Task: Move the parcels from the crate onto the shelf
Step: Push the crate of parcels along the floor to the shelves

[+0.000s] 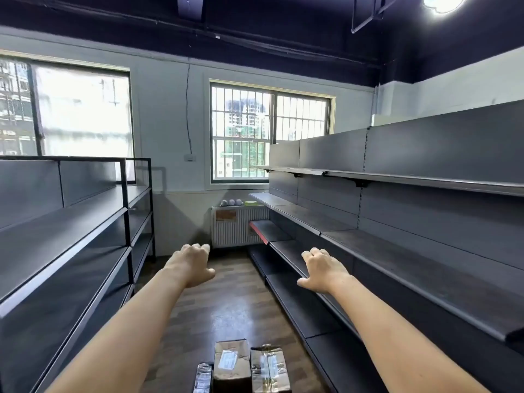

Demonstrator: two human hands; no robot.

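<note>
Both arms are extended forward over the aisle, palms down. The left hand is held in the air above the wooden floor, fingers loosely curled, thumb out to the side, holding nothing. The right hand is likewise empty, fingers loosely bent and thumb spread, and sits in front of the edge of a lower board of the right-hand shelf; whether it touches that edge cannot be told. The two hands are well apart from each other.

Three parcels are visible at the bottom edge of the view, below and between the forearms. The middle cardboard parcel and the right cardboard parcel stand side by side, both wrapped in clear tape with labels. A narrower silvery parcel stands just left of them. The crate itself is not discernible; the parcels are cut off by the frame.

The right-hand shelf is a dark grey gondola unit with several tiers. A black metal rack lines the left side. A white radiator stands under the barred window on the far wall.
</note>
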